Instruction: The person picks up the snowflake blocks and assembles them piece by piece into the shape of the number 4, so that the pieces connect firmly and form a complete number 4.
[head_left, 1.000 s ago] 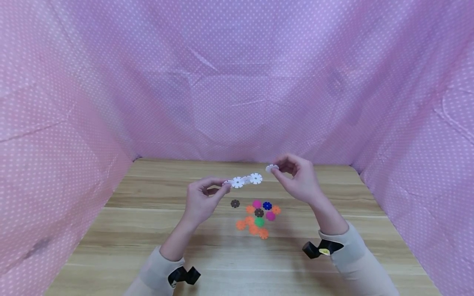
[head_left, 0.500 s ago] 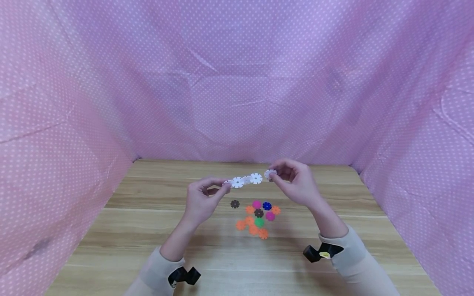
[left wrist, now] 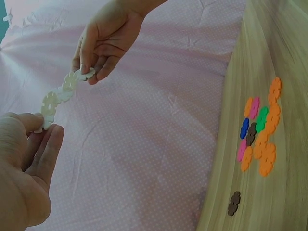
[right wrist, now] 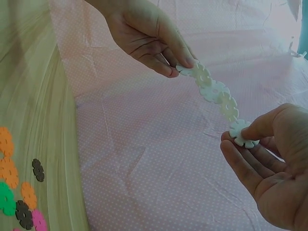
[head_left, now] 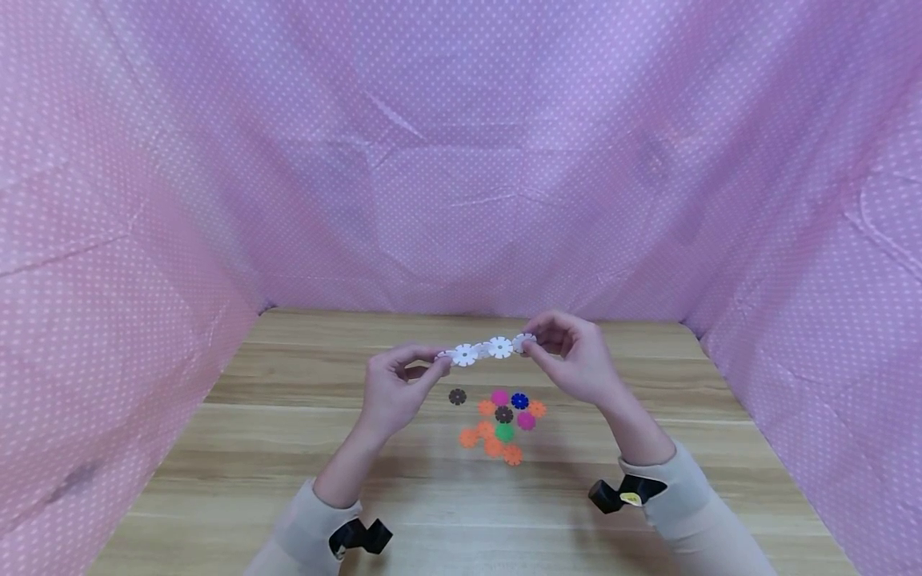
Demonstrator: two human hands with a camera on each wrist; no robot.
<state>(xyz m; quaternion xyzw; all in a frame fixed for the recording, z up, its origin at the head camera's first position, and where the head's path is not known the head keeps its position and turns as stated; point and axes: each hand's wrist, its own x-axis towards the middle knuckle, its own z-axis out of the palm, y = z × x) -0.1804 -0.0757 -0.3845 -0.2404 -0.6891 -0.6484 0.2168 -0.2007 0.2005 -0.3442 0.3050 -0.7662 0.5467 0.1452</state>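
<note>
A chain of white notched plastic discs (head_left: 465, 354), shaped like snowflakes, is held up over the table between both hands. My left hand (head_left: 394, 390) pinches the disc at its left end between thumb and fingers. At the other end, my right hand (head_left: 576, 358) pinches a white disc (right wrist: 239, 131) by thumb and fingertips, its edge meeting the chain's last disc (right wrist: 228, 106). In the left wrist view the linked discs (left wrist: 49, 103) stand at alternating angles, running from one hand up to the other.
Below the hands, loose discs lie on the wooden table (head_left: 302, 448): several orange ones (head_left: 494, 446), a green one (head_left: 504, 432), a blue one (head_left: 519, 401), pink ones (head_left: 527, 421) and brown ones (head_left: 457, 397). Pink dotted cloth (head_left: 461, 160) walls the table's back and sides.
My right hand has come down and left with its white disc, closing the gap to the chain's right end. My left hand has stayed nearly still.
</note>
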